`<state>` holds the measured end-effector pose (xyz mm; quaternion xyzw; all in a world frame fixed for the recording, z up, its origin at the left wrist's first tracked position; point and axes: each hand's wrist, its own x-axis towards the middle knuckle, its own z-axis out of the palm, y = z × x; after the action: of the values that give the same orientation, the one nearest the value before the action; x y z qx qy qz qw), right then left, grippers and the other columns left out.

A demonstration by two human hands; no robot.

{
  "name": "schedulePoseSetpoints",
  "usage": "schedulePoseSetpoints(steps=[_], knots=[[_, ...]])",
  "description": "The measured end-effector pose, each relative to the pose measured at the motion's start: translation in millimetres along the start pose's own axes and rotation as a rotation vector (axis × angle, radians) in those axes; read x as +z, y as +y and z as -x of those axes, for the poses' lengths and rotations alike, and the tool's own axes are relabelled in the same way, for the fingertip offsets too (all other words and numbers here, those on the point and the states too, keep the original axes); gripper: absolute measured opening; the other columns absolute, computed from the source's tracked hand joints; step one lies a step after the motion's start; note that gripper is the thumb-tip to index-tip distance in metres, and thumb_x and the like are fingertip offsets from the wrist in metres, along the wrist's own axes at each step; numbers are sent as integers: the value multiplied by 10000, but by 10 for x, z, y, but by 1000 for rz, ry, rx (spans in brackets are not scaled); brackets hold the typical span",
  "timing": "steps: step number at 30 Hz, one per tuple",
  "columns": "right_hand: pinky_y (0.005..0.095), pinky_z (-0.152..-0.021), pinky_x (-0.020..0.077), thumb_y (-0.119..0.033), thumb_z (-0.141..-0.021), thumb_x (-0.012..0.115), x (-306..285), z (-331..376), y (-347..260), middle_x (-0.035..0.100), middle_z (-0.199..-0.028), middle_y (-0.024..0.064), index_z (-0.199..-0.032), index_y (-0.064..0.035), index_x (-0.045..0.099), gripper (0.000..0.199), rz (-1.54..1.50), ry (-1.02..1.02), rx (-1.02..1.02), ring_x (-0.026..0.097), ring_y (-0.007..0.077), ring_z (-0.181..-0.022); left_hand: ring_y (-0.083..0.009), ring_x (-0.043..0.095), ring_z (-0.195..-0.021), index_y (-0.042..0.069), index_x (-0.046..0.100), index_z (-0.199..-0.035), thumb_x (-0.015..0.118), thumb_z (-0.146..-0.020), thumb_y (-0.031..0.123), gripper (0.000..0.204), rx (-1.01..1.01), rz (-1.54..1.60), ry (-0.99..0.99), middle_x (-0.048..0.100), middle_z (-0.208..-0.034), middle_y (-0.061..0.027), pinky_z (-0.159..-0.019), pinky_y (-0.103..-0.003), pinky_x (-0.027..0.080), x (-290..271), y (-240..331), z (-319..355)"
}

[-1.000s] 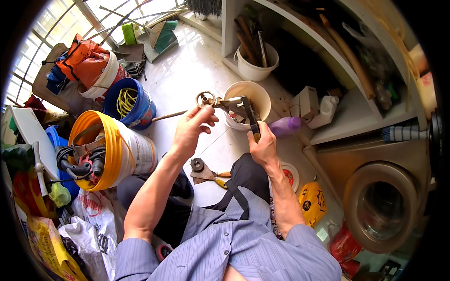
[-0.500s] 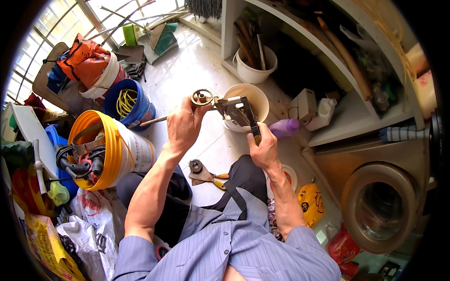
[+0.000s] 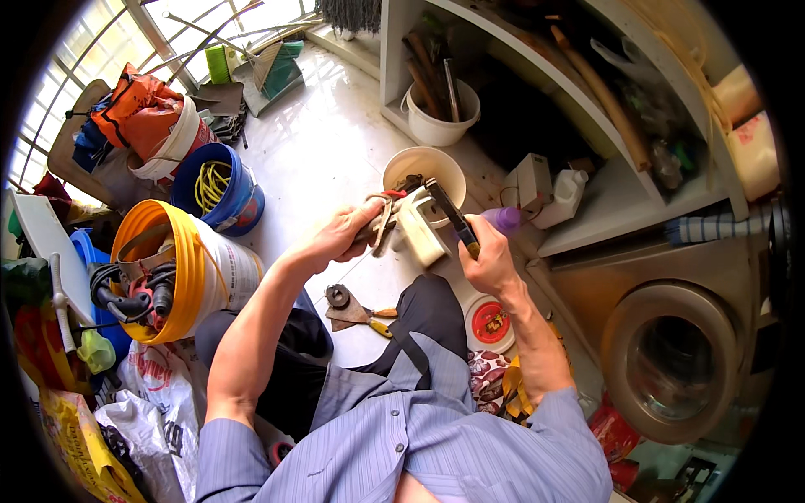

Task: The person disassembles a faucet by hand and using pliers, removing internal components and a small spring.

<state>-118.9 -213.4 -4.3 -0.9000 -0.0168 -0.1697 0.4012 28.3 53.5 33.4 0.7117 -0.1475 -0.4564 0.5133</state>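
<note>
Both hands meet above the pale tiled floor. Left hand is curled tight around the handles of metal pliers, whose grips show a touch of red. Right hand is closed around a long dark tool that angles up and to the left. Between the 2 tools sits a boxy cream plastic part, just in front of a round cream bucket. Both forearms reach forward, elbows bent, sleeves of striped blue cloth.
</note>
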Motion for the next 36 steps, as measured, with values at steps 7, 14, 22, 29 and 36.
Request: schedulePoseSetpoints(steps=[7, 14, 22, 29, 36], knots=[[440, -764, 530, -29, -862, 659, 316, -32, -109, 649, -924, 237, -1107, 27, 582, 263, -80, 75, 189, 666, 420, -851, -153, 647, -652, 18, 610, -1185, 415, -1072, 328, 383, 195, 170, 304, 702, -993, -127, -552, -280, 489, 341, -251, -105], [464, -755, 531, -29, -860, 662, 383, -93, -32, 659, -934, 250, -1099, 24, 583, 258, -55, 90, 213, 664, 447, -857, -251, 654, -755, -3, 589, -1242, 647, -1005, 327, 410, 649, -423, 716, 684, -918, -174, -751, -381, 530, 636, -293, -57], [455, -762, 527, -17, -860, 659, 445, -162, -51, 653, -944, 247, -1122, 27, 585, 276, -27, 106, 58, 654, 445, -868, -111, 398, -438, 77, 591, -688, 406, -1046, 659, 709, 199, 239, 448, 459, -514, 14, -438, -306, 289, 277, -321, -244], [474, -800, 534, -19, -840, 668, 460, -100, -28, 659, -985, 273, -1140, 25, 586, 314, -70, 58, 108, 653, 475, -928, -132, 521, -478, 50, 659, -982, 483, -1071, 493, 485, 45, 436, 157, 597, -656, -44, -434, -259, 370, 225, -378, -246], [410, -670, 509, -29, -876, 659, 411, -95, 74, 631, -832, 201, -1098, 16, 588, 238, -51, 115, 80, 637, 364, -708, -134, 612, -943, 25, 574, -1363, 560, -1034, 306, 433, 583, 116, 383, 674, -1130, -83, -780, -289, 506, 360, -381, -45]])
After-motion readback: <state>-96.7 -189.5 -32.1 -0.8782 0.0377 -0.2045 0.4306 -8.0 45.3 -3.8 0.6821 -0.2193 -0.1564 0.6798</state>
